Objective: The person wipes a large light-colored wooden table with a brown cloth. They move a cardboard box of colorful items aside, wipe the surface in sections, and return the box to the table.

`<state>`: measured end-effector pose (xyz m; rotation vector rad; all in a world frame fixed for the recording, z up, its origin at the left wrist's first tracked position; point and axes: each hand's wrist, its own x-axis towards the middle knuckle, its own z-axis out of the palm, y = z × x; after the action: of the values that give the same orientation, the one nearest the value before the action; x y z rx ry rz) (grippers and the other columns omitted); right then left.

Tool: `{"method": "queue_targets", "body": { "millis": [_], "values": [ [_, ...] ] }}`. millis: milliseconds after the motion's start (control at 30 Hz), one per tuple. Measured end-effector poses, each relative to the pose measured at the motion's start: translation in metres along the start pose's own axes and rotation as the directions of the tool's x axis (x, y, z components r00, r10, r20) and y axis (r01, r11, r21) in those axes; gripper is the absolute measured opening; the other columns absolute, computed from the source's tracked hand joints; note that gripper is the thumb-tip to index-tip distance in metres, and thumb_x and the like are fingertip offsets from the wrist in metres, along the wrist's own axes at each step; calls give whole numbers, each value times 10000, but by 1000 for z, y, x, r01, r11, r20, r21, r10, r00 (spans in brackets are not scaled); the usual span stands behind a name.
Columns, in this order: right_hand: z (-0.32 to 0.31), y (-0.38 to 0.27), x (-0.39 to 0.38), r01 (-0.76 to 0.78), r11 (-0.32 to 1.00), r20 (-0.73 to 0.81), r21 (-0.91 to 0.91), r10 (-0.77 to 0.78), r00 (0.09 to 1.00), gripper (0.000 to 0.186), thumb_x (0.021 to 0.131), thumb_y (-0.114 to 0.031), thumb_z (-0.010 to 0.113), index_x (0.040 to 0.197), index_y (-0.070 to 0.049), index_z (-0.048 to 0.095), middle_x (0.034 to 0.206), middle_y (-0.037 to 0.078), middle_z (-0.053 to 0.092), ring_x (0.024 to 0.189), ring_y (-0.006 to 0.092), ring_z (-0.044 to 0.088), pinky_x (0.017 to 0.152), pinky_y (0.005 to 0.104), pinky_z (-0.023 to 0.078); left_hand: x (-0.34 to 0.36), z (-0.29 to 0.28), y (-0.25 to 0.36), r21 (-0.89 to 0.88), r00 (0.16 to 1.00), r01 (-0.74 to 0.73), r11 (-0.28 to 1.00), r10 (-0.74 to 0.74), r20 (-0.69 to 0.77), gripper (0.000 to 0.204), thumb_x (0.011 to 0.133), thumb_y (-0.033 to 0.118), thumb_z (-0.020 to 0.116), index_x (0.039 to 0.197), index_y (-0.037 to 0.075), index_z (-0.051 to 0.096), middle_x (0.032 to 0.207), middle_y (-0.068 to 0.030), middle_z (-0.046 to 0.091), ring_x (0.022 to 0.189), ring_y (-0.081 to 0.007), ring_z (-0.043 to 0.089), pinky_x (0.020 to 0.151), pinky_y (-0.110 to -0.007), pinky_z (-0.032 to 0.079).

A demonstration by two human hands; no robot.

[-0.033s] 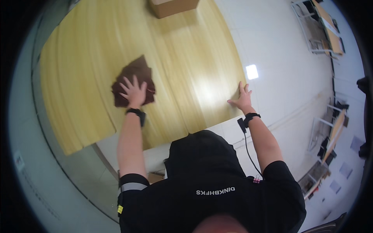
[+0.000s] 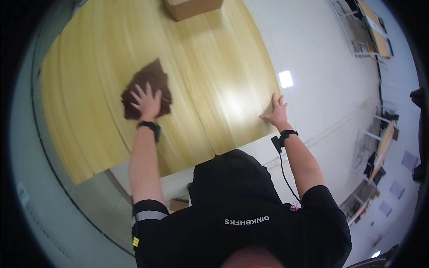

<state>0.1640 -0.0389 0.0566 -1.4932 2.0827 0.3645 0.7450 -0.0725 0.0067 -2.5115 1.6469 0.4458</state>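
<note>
A dark brown cloth [image 2: 154, 73], crumpled and folded, lies on the pale yellow wooden tabletop [image 2: 210, 58] left of centre. My left hand [image 2: 149, 105] rests flat on top of it, fingers spread, pressing rather than gripping. Part of the cloth is hidden under the palm. At the table's right edge, my right hand [image 2: 278, 115] is open, thumb stretched toward the table and fingers pointing away from me along the edge. It holds nothing. Both wrists carry black straps with small devices, and a cable runs from the right one.
Toward the far side of the table stands a brown cardboard box [image 2: 196, 9]. A seam [image 2: 196, 105] runs along the tabletop. Desks with metal frames [image 2: 375, 31] stand along the right side of the room, beyond the pale floor [image 2: 326, 89].
The whole view has shifted slightly, so the table and box appear farther left. My left hand and the cloth stay at nearly the same place on the tabletop; my right hand remains at the edge.
</note>
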Motion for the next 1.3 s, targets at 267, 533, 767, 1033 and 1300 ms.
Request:
{"method": "queue_targets", "body": {
  "millis": [267, 533, 767, 1033, 1300],
  "values": [
    [-6, -14, 0, 64, 996, -73, 66, -59, 996, 1495, 536, -374, 1079, 1755, -277, 221, 1800, 271, 131, 1621, 591, 117, 1294, 575, 369, 237, -45, -1, 41, 995, -36, 999, 40, -86, 802, 1070, 765, 372, 1754, 391, 184, 1845, -166, 29, 1665, -521, 23, 1259, -781, 85],
    [-23, -23, -11, 31, 992, -14, 122, -30, 999, 1486, 545, -373, 1079, 1751, -181, 234, 1766, 343, 166, 1623, 583, 119, 1348, 538, 229, 207, -36, 47, 185, 986, -93, 978, 116, -118, 815, 1105, 689, 348, 1743, 186, 281, 1833, -179, 126, 1659, -494, 122, 1275, -741, 144],
    [-31, -14, -8, -23, 997, 75, 76, 17, 997, 1418, 653, -418, 1039, 1755, -325, 152, 1821, 185, 63, 1640, 558, 61, 1129, 800, 394, -20, 26, 116, 146, 969, -208, 967, 224, -108, 779, 1092, 567, 494, 1675, 58, 405, 1808, -217, 195, 1655, -479, 164, 1283, -713, 195],
    [-48, 13, -21, 0, 994, 164, 111, -18, 986, 1352, 775, -431, 977, 1755, -335, 51, 1826, 147, -53, 1639, 563, 10, 1046, 893, 426, -335, 115, 184, -27, 991, -133, 991, 133, -6, 779, 1059, 488, 609, 1663, 41, 400, 1792, -259, 188, 1636, -529, 152, 1260, -743, 190],
    [-58, 5, -17, -14, 999, 211, 52, 3, 977, 1359, 793, -475, 962, 1760, -300, 23, 1817, 192, -59, 1632, 583, 5, 1044, 870, 446, -283, 100, 199, -50, 991, -129, 990, 128, -31, 789, 1049, 500, 628, 1676, 86, 387, 1781, -314, 143, 1615, -598, 113, 1214, -821, 156]
  ]
}}
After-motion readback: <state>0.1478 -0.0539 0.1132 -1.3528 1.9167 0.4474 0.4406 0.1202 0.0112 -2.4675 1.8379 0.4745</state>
